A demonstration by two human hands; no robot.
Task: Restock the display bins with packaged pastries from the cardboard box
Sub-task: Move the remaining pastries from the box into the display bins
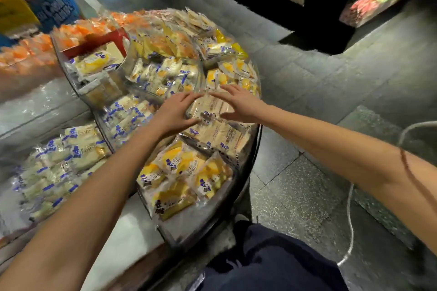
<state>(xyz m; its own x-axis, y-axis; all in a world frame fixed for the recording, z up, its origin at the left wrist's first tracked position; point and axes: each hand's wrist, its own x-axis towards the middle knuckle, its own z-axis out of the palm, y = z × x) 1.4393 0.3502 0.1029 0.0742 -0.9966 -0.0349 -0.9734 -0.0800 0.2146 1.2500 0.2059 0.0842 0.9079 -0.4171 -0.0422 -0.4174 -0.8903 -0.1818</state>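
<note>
Hands at the display: left hand (176,111) and right hand (238,104) flank a stack of pale beige pastries in clear wrappers with blue print (208,107).
On my feed both hands show straight, spread fingers and grip nothing; I cannot tell whether the palms touch the wrappers. The stack lies in a clear bin of the round tiered plastic display stand (255,149), near its right rim. Yellow-filled pastry packets (182,172) fill the bin nearer me. A red-edged cardboard box (94,46) holding more packets sits at the stand's far left.
</note>
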